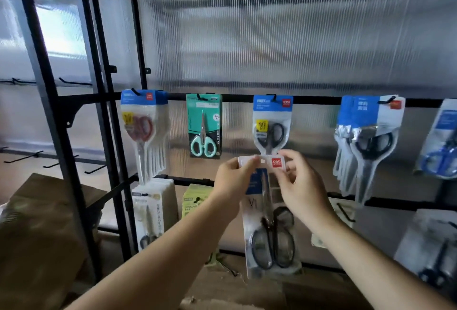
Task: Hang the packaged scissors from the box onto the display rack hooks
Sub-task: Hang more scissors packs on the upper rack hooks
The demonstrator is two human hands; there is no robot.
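Pinching the white top strip of a clear plastic-and-card pack of black-handled scissors point(270, 238), both hands hold it upright in front of the black metal display rack point(103, 121). The left hand point(231, 178) grips the strip's left corner between thumb and curled fingers, and the right hand point(303, 186) grips the right corner by the red logo. The pack hangs with blades up and handles down, on no hook, near the middle of the rack. A brown cardboard box point(37, 230) sits by the rack's lower left corner. On the lower rail hang white scissor packs point(150, 210) and green packs point(195, 198), left of the held pack. Along the middle rail, from the left edge, thin black wire hooks point(273, 98) carry a bundle of red-handled scissor packs point(143, 126), a single teal card with mint-handled scissors point(204, 126), a blue-topped pack of black-handled scissors point(272, 121) just above the held strip, a thicker bundle of blue-topped black-handled packs point(368, 136), and blue-handled scissors point(442, 146) at the right edge. A ribbed translucent plastic panel point(272, 37) backs the rack.
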